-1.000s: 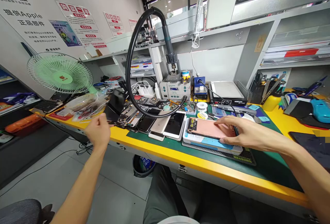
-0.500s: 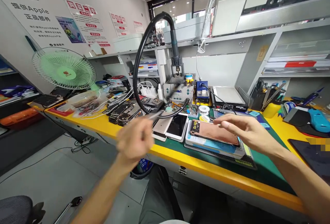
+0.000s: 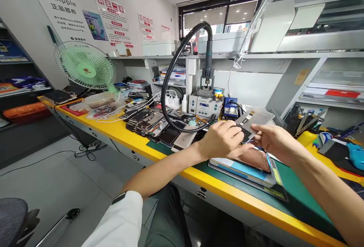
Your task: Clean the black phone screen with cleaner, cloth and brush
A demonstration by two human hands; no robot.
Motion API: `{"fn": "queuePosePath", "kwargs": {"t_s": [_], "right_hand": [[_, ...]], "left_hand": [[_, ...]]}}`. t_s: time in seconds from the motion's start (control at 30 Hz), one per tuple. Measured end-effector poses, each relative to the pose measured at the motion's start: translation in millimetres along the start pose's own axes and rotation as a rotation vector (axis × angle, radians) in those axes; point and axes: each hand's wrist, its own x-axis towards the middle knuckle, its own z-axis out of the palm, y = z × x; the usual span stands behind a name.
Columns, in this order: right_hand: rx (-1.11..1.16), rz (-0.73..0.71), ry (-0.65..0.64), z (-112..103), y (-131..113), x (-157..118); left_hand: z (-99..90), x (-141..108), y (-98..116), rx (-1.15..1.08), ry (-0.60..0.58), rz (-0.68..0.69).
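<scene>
While the left hand [image 3: 222, 139] and right hand [image 3: 274, 143] hold up a phone panel [image 3: 257, 119], a rose-gold phone [image 3: 254, 159] lies below

The panel is thin, flat and grey, with black patches at the end nearest the hands. It tilts above the phone, its far end raised toward the back of the bench, and it touches nothing but the hands. The left fingers [image 3: 231, 133] are curled closed around its lower end. The right fingertips [image 3: 256, 130] press against its edge from the other side, though the hands partly hide the exact grip.

Under the panel, the phone rests on a blue pad [image 3: 236, 169], which sits on a mesh tray [image 3: 244, 177]. The tray stands on a green mat [image 3: 301, 201] on a yellow bench [image 3: 159, 152]. Just left of the left hand lie overlapping phones [image 3: 170, 135]. Behind the hands stand a hot-air station [image 3: 204, 107], with its black hose [image 3: 167, 95] arching in front, and a blue soldering station [image 3: 231, 107]. A green fan [image 3: 85, 65] stands farther left. A white sleeve [image 3: 119, 220] covers the upper left arm.
</scene>
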Motion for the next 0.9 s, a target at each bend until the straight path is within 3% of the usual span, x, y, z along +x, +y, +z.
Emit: {"fn": "queuePosePath", "kwargs": {"t_s": [0.17,0.33,0.5,0.67,0.9], "right_hand": [[0.213,0.119,-0.028,-12,7,7],[0.309,0.128,-0.046,-9,15,5],[0.368,0.157,-0.107,-10,28,-1],[0.432,0.21,-0.106,-12,36,-7],[0.528,0.241,-0.012,-10,43,-1]], "left_hand": [[5.5,23,-34,-0.334,0.106,-0.473],[21.7,32,-50,-0.897,-0.153,-0.748],[23.9,24,-36,-1.251,-0.247,-0.924],[16.6,22,-25,-1.323,-0.237,-1.072],[18.5,18,-21,-1.21,-0.025,-1.123]]}}
